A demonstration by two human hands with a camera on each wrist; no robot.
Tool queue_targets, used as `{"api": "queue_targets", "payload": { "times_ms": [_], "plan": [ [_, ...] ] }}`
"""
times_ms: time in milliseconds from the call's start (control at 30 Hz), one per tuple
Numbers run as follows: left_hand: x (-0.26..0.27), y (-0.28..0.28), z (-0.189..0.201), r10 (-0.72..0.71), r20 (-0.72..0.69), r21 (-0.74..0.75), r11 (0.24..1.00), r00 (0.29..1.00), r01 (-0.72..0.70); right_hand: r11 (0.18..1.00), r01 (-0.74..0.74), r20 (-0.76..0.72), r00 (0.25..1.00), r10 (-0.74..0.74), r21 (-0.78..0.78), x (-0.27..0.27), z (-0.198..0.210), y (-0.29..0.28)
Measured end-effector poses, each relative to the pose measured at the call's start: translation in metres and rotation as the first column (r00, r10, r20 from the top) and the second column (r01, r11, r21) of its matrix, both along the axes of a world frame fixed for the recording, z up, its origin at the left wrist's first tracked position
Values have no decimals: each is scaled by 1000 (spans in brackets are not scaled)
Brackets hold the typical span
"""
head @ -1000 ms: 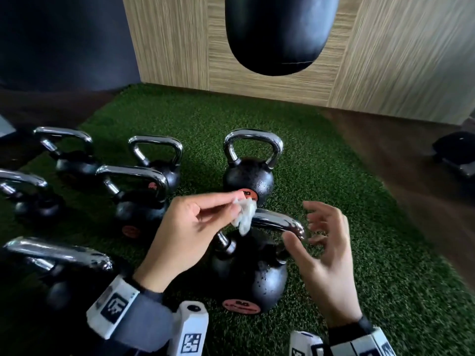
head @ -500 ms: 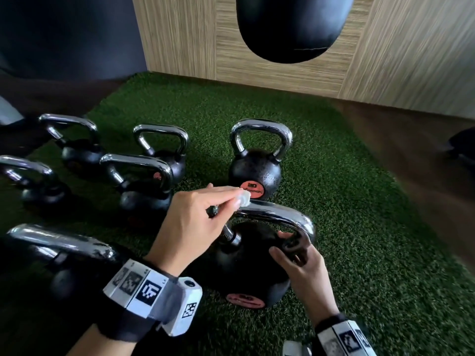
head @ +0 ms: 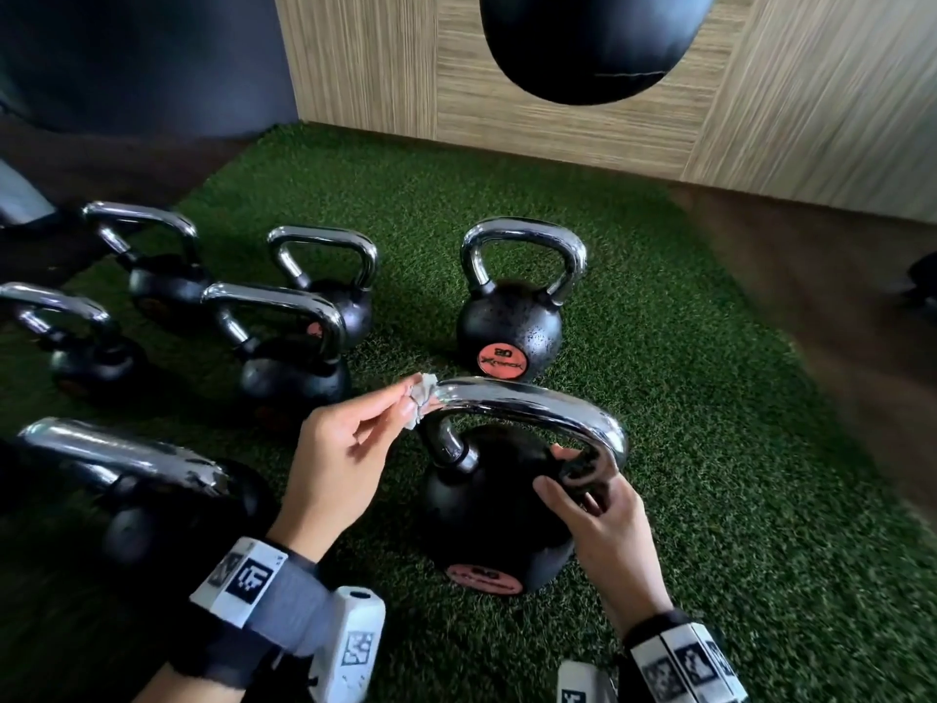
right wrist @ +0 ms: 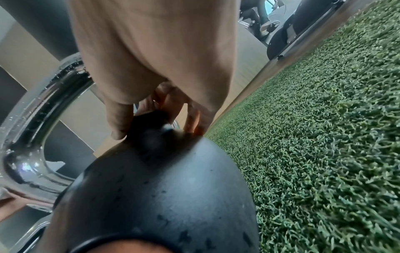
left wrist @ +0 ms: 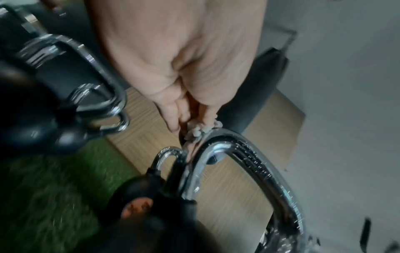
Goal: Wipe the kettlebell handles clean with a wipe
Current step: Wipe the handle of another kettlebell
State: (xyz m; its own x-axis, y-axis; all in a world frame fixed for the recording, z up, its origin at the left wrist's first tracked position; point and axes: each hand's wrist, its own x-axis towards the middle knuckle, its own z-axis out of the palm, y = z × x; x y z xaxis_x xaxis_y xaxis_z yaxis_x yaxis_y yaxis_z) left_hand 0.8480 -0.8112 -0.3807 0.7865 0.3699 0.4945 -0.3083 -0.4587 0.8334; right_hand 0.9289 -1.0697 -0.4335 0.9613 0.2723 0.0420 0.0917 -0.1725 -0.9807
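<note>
Underfoot, the green artificial turf mat carries several black kettlebells with chrome handles, and a black punching bag hangs above its far edge. Nearest the person stands the big black rubber-coated kettlebell being cleaned; its curved chrome handle is speckled with droplets, as the left wrist view shows. The right hand is curled round the handle's right leg where it meets the ball, steadying it. The left hand has thumb and fingers pressed together on the small crumpled white wipe, which touches the handle's left shoulder.

My judgement: the wipe is bunched very small, so it could slip from the pinch or skate over the wet chrome, leaving streaks and missing the underside. Pushing sideways could also rock the bell on the soft turf if the right hand loosens. The other handles, such as the scuffed chrome handle at the near left, may go unwiped as the wipe dries out.
</note>
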Motion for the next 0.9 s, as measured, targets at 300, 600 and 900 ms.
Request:
{"api": "queue_targets", "payload": {
  "times_ms": [300,600,900],
  "plan": [
    [2,-10,-63,36,-177,-95,994,984,-54,998,3,-21,1000,-2,64,1,6,2],
    [3,-22,-50,212,-75,89,975,975,-205,999,32,21,999,-32,-19,3,15,-7],
    [53,-20,-22,231,-174,215,957,957,-192,937,-102,226,957,184,-333,-17,26,-24]
  ]
}}
